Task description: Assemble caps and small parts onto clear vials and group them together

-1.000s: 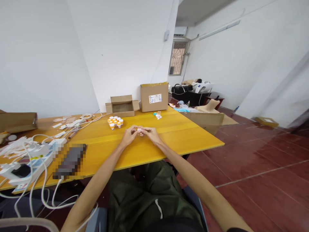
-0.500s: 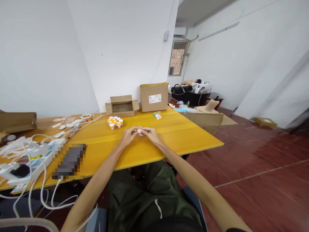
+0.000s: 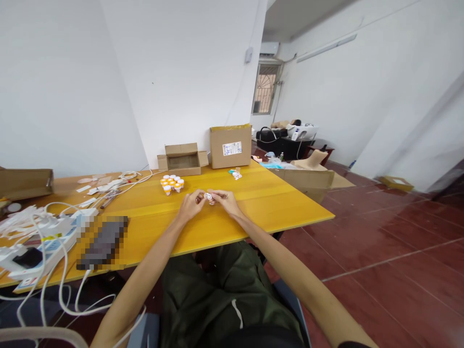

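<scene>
A small white round piece [image 3: 208, 196] with dark markings is held just above the yellow table, its exact kind too small to make out. My left hand [image 3: 192, 204] pinches it from the left between thumb and fingers. From the right, the thumb and fingertips of my right hand [image 3: 225, 201] are closed on it too. Partly hidden by the fingers, a paler bit shows just beneath. Beyond my left hand stands a cluster of small containers [image 3: 171, 184] with white tops and orange bands. Farther back lie several small white pieces [image 3: 237, 176] beside a teal one.
An open cardboard box [image 3: 183, 163] and a taller closed carton [image 3: 231, 147] stand at the table's back edge. At left are a power strip [image 3: 68, 240], tangled white cables [image 3: 65, 261] and a blurred-out dark device [image 3: 103, 242]. The table's edge [image 3: 290, 227] drops off at right.
The white piece between my fingertips has turned, and its marked face looks different now. Both hands stay in nearly the same place.
</scene>
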`<action>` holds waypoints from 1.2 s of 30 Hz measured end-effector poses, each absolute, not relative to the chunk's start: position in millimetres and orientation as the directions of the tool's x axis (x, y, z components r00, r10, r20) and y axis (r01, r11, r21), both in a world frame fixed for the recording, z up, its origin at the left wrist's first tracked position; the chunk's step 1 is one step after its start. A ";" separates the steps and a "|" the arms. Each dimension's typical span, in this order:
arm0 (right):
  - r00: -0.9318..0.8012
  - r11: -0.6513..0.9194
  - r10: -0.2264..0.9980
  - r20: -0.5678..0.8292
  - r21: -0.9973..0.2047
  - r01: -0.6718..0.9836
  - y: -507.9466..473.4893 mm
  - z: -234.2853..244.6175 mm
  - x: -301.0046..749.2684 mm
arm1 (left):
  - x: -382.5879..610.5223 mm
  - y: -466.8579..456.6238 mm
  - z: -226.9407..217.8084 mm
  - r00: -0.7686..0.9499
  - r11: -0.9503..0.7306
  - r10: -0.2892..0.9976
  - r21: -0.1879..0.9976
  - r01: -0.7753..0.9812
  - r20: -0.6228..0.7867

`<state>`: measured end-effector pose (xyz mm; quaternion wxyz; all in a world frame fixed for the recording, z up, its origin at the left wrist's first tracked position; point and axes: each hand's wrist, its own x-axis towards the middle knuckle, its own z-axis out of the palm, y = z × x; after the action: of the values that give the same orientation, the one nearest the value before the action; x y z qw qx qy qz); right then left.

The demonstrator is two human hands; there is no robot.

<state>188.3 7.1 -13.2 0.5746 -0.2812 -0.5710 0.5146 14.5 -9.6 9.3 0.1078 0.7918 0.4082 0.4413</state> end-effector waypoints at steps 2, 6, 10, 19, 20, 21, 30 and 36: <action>-0.183 0.309 0.913 0.364 -0.911 -0.274 6.3 -12.4 188.2 | 14.6 -10.4 9.8 0.288 -0.650 0.737 0.524 0.550 0.612; -0.187 0.309 0.914 0.361 -0.916 -0.257 4.8 -10.9 188.6 | 14.6 -11.7 10.1 0.298 -0.656 0.732 0.516 0.551 0.613; -0.169 0.308 0.920 0.354 -0.918 -0.249 4.1 -10.2 188.6 | 14.4 -12.2 9.3 0.301 -0.648 0.739 0.512 0.564 0.603; -0.176 0.284 0.924 0.341 -0.916 -0.282 6.2 -11.6 188.4 | 15.2 -14.3 10.5 0.316 -0.650 0.740 0.513 0.560 0.593; -0.177 0.281 0.924 0.339 -0.916 -0.285 6.1 -11.7 188.5 | 15.2 -14.5 10.2 0.318 -0.650 0.740 0.511 0.562 0.592; -0.181 0.280 0.924 0.338 -0.917 -0.284 6.0 -11.8 188.5 | 15.2 -14.5 9.9 0.322 -0.651 0.740 0.507 0.565 0.591; -0.184 0.291 0.919 0.348 -0.916 -0.275 4.9 -11.5 188.8 | 17.6 -13.5 9.7 0.307 -0.640 0.759 0.567 0.519 0.574; -0.153 0.329 0.916 0.371 -0.913 -0.240 6.3 -13.0 189.2 | 22.2 -14.2 11.3 0.288 -0.606 0.795 0.697 0.384 0.533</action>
<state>189.2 6.3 -13.0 0.5800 -0.2951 -0.5730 0.4982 22.2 -14.2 11.3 0.2248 0.7705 0.3827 0.4575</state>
